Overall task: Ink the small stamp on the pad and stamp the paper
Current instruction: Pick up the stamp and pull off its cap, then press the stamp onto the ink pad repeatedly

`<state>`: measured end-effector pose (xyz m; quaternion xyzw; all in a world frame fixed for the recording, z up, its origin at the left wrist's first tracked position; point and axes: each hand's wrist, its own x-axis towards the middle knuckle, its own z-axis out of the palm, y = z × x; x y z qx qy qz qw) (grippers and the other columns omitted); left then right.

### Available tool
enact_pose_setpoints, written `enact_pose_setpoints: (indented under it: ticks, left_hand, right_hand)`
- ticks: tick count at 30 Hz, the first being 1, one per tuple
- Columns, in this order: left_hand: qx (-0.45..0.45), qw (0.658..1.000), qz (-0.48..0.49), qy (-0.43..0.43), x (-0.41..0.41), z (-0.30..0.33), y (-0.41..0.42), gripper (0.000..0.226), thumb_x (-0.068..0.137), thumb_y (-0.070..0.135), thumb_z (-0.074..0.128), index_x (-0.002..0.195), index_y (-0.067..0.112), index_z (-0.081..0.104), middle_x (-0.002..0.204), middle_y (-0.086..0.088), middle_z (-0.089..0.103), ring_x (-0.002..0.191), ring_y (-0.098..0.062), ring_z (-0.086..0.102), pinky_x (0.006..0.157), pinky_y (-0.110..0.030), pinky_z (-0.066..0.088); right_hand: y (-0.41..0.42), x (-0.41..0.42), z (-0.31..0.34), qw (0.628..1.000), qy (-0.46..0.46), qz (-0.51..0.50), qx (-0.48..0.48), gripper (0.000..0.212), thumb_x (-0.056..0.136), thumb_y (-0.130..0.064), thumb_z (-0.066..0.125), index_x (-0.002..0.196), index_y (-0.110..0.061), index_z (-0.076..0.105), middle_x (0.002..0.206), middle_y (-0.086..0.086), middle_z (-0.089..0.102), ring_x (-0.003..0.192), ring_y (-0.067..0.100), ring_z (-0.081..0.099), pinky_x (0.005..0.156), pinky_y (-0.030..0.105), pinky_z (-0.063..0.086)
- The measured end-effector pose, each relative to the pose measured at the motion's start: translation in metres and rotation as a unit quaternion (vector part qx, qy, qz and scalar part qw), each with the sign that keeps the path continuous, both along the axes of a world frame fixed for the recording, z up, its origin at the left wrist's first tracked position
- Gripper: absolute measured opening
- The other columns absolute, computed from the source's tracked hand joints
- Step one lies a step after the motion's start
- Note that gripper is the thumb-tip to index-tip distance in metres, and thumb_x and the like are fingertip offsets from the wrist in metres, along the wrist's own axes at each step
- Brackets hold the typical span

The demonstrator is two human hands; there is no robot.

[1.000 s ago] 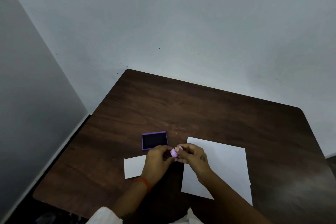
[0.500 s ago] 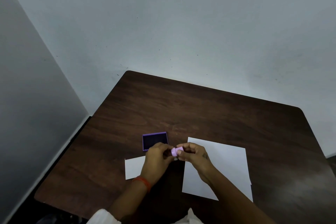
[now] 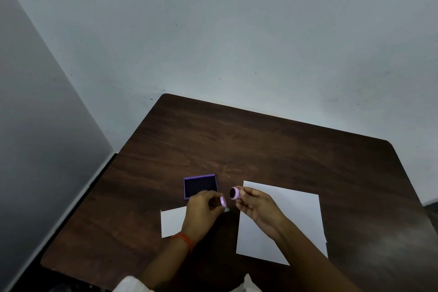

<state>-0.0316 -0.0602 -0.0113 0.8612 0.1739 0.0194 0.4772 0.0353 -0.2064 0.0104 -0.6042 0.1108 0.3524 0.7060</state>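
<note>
Stamp (image 3: 235, 193): pinched in right hand (image 3: 258, 207), dark face turned sideways toward ink pad (image 3: 200, 185), likely ready for inking. Cap (image 3: 223, 201): pinched in left hand (image 3: 201, 212), held clear. Paper (image 3: 291, 216): flat under right wrist, unstamped.

No legible text, labels or numbers on anything here.

A single head-worn view looks forward and down from above the near edge of the table (image 3: 260, 144), fairly close to it; beyond the table's far edge rises a wall (image 3: 237, 31).
</note>
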Motion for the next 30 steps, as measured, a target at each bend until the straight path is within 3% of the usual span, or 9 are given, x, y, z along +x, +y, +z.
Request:
enact_pose_setpoints:
  ticks: [6,10,14,18,20,22,24,27,30]
  left_hand:
    - [-0.05,0.996,-0.019,0.065,0.001,-0.009,-0.005,0.019,0.076,0.01,0.07,0.094,0.015,0.067,0.102,-0.004,0.07,0.091,-0.011,0.06,0.089,-0.021,0.045]
    - [-0.016,0.995,-0.054,0.08,0.003,-0.017,-0.005,0.013,0.078,0.01,0.068,0.091,0.012,0.067,0.101,-0.006,0.071,0.088,-0.009,0.059,0.078,-0.012,0.043]
    - [0.032,0.994,-0.075,0.078,0.005,-0.02,-0.006,0.017,0.078,0.014,0.068,0.095,0.013,0.068,0.104,-0.005,0.07,0.09,-0.007,0.057,0.084,-0.018,0.043]
    - [0.07,0.99,-0.084,0.087,0.004,-0.023,-0.006,0.032,0.077,0.015,0.069,0.108,0.015,0.062,0.12,-0.005,0.063,0.11,-0.018,0.055,0.094,-0.023,0.04]
    - [0.08,0.989,-0.078,0.094,0.003,-0.025,-0.004,0.041,0.075,0.017,0.071,0.115,0.018,0.058,0.127,-0.004,0.056,0.117,-0.02,0.052,0.1,-0.026,0.039]
    - [0.081,0.991,-0.065,0.083,0.002,-0.024,-0.002,0.043,0.075,0.019,0.071,0.116,0.019,0.058,0.128,-0.004,0.053,0.116,-0.02,0.052,0.101,-0.028,0.04]
    - [0.073,0.994,-0.044,0.066,0.001,-0.022,0.003,0.043,0.077,0.02,0.07,0.117,0.019,0.057,0.127,-0.002,0.053,0.112,-0.018,0.054,0.099,-0.028,0.042]
    - [0.1,0.995,-0.003,0.026,0.001,-0.018,0.017,0.047,0.077,0.019,0.069,0.121,0.021,0.053,0.126,-0.002,0.052,0.103,-0.016,0.057,0.094,-0.029,0.048]
    - [0.135,0.99,0.047,-0.017,-0.001,-0.018,0.04,0.05,0.075,0.021,0.071,0.122,0.02,0.053,0.126,-0.003,0.053,0.113,-0.021,0.051,0.096,-0.034,0.047]
  right_hand:
    - [-0.01,-0.003,0.004,0.973,0.151,-0.078,0.155,0.021,0.087,0.005,0.051,0.082,0.0,0.071,0.075,0.016,0.076,0.064,0.02,0.071,0.053,0.024,0.06]
    - [-0.012,-0.005,0.001,0.967,0.159,-0.084,0.178,0.025,0.087,0.006,0.05,0.077,0.002,0.073,0.076,0.019,0.076,0.061,0.023,0.073,0.052,0.027,0.061]
    - [-0.012,-0.005,0.003,0.966,0.148,-0.078,0.196,0.029,0.088,0.006,0.047,0.078,0.001,0.074,0.077,0.018,0.076,0.064,0.023,0.073,0.053,0.027,0.061]
    - [-0.01,-0.004,0.006,0.965,0.145,-0.072,0.206,0.029,0.086,0.006,0.048,0.078,0.0,0.075,0.079,0.017,0.076,0.066,0.023,0.073,0.054,0.028,0.061]
    - [-0.008,-0.005,0.01,0.963,0.147,-0.065,0.217,0.016,0.074,0.008,0.061,0.082,0.001,0.074,0.081,0.018,0.076,0.068,0.024,0.074,0.054,0.028,0.061]
    - [-0.006,-0.006,0.01,0.959,0.143,-0.061,0.237,0.041,0.045,0.007,0.085,0.084,0.002,0.073,0.084,0.02,0.076,0.071,0.026,0.074,0.054,0.029,0.061]
    - [-0.005,-0.005,0.009,0.957,0.145,-0.053,0.246,0.062,0.026,0.002,0.093,0.084,0.001,0.074,0.085,0.02,0.076,0.073,0.027,0.074,0.055,0.03,0.061]
    - [-0.002,-0.005,0.011,0.961,0.14,-0.048,0.234,0.048,0.044,0.005,0.086,0.089,0.0,0.071,0.085,0.018,0.076,0.075,0.026,0.074,0.056,0.029,0.061]
    - [0.003,-0.002,0.011,0.966,0.134,-0.064,0.21,0.02,0.078,0.007,0.056,0.091,-0.002,0.068,0.082,0.015,0.077,0.072,0.022,0.074,0.057,0.026,0.061]
